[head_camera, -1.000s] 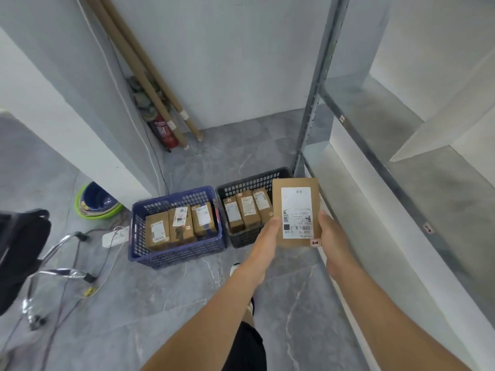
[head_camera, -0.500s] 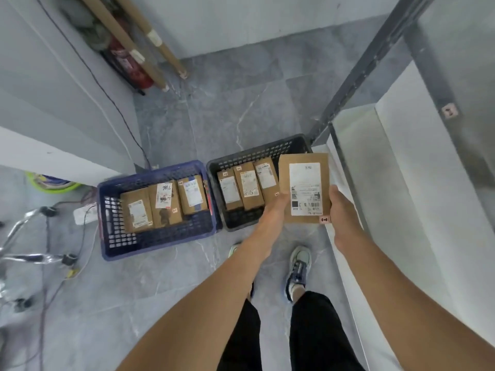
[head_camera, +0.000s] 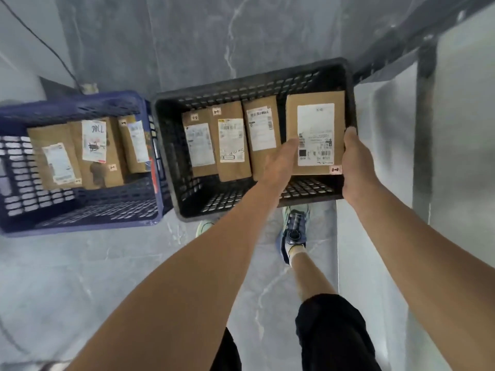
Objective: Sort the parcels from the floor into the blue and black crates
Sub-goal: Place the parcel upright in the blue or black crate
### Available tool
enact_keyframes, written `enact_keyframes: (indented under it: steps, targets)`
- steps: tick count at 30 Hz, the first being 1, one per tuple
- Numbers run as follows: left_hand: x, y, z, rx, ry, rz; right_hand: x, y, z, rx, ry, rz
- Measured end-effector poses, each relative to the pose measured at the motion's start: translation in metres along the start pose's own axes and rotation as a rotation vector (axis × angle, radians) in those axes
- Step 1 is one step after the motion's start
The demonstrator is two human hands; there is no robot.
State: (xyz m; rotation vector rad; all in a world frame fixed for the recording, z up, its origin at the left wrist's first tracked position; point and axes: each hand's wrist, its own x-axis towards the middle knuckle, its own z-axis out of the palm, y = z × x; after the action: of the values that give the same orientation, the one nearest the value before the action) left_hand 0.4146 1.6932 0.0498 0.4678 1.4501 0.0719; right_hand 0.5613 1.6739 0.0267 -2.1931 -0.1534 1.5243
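Both hands grip one parcel (head_camera: 316, 124) by its side edges: left hand (head_camera: 278, 167) on the left edge, thumb on the labelled face; right hand (head_camera: 357, 167) on the right edge. The parcel, label up, is at the right end of the black crate (head_camera: 171, 145), just right of a row of three parcels (head_camera: 233, 148); contact with the crate bottom cannot be told. The blue crate (head_camera: 80, 218), beside it on the left, holds three more parcels (head_camera: 93, 151).
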Motion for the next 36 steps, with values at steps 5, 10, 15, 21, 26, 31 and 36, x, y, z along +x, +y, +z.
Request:
enact_keyframes:
  steps: [5,10,15,21,26,31,36]
  targets:
    - [0.084,0.004,0.006,-0.023,0.02,-0.064,0.083,0.0,0.014,-0.095,-0.069,-0.032]
    - [0.14,0.008,0.007,0.026,0.043,-0.121,0.134,0.008,0.027,-0.094,-0.106,-0.008]
    - [0.166,0.01,0.01,0.102,0.052,-0.09,0.167,0.012,0.042,-0.052,-0.11,0.053]
    - [0.2,0.008,0.012,0.117,0.064,-0.067,0.194,0.017,0.054,-0.005,-0.081,0.027]
    - [0.204,0.004,0.008,0.187,0.024,-0.005,0.202,0.034,0.059,-0.055,-0.091,-0.069]
    - [0.203,0.001,0.006,0.13,0.052,-0.011,0.221,0.056,0.052,-0.095,-0.145,-0.105]
    - [0.186,0.008,-0.007,0.077,0.026,-0.062,0.195,0.029,0.054,-0.096,-0.164,-0.03]
